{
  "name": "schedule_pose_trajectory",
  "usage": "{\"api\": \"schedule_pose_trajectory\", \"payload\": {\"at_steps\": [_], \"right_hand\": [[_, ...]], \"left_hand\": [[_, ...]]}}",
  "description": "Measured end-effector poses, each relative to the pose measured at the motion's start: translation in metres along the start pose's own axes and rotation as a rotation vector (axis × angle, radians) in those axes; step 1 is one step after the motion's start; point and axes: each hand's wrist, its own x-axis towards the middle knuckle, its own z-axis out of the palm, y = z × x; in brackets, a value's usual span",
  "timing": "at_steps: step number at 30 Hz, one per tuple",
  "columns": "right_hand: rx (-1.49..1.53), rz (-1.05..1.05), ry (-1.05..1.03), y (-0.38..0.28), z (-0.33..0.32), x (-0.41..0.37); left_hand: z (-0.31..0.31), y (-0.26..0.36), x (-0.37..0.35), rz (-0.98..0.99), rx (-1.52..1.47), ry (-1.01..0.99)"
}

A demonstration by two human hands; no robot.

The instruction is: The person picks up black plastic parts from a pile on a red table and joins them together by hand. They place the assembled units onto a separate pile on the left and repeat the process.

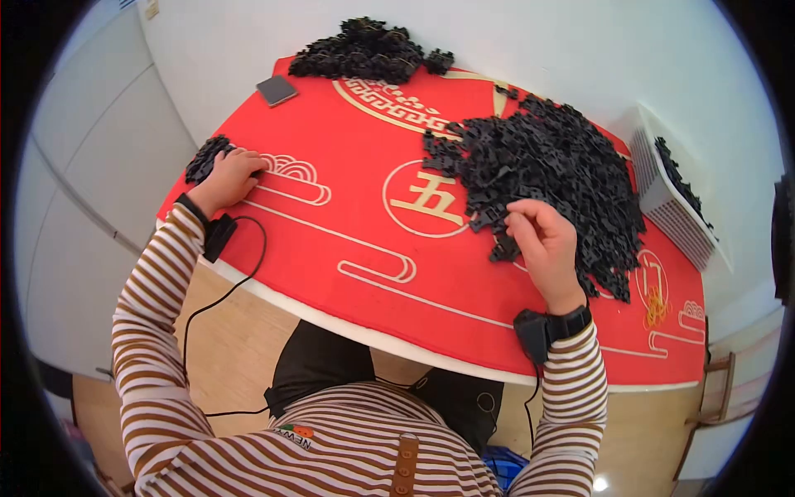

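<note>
Many small black plastic pieces form a large pile [546, 166] on the right half of the red-covered table [331, 224]. Over the near left edge of that pile is my right hand [542, 244], its thumb and index finger pinched together; whatever may be between them is too small to make out. At the table's left end my left hand [232, 176] rests beside a small black heap [205, 159], fingers curled down over dark pieces. What those fingers hold is mostly hidden.
Another black heap [360, 54] lies at the back, near a dark flat square object [277, 90]. A white basket [675, 195] with black pieces stands at the right edge. Yellow rubber bands [656, 308] lie at the right. Cables hang from both wrists.
</note>
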Motion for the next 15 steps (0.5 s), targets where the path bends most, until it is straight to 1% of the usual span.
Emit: {"api": "schedule_pose_trajectory", "payload": {"at_steps": [2, 5, 6, 7, 8, 10, 12, 15], "right_hand": [[-0.007, -0.017, 0.054, 0.004, -0.005, 0.004], [-0.072, -0.015, 0.070, 0.005, -0.013, 0.007], [-0.096, 0.005, 0.064, 0.004, -0.014, 0.007], [-0.147, -0.029, 0.056, 0.003, -0.015, 0.007], [-0.198, -0.065, 0.045, 0.000, -0.014, 0.007], [-0.255, -0.112, 0.012, -0.003, -0.011, 0.007], [-0.276, -0.126, -0.031, -0.004, -0.010, 0.005], [-0.259, -0.110, -0.038, -0.011, -0.009, 0.005]], "left_hand": [[-0.008, 0.010, -0.002, -0.044, -0.016, 0.001], [-0.010, 0.038, 0.005, 0.097, -0.119, 0.268], [-0.015, 0.055, 0.005, 0.162, -0.164, 0.310], [-0.022, 0.079, 0.007, 0.185, -0.288, 0.321], [-0.024, 0.099, 0.010, 0.261, -0.404, 0.353], [-0.034, 0.141, 0.015, 0.349, -0.570, 0.286], [-0.038, 0.168, 0.029, 0.436, -0.679, 0.307], [-0.028, 0.186, 0.064, 0.427, -0.783, 0.266]]}}
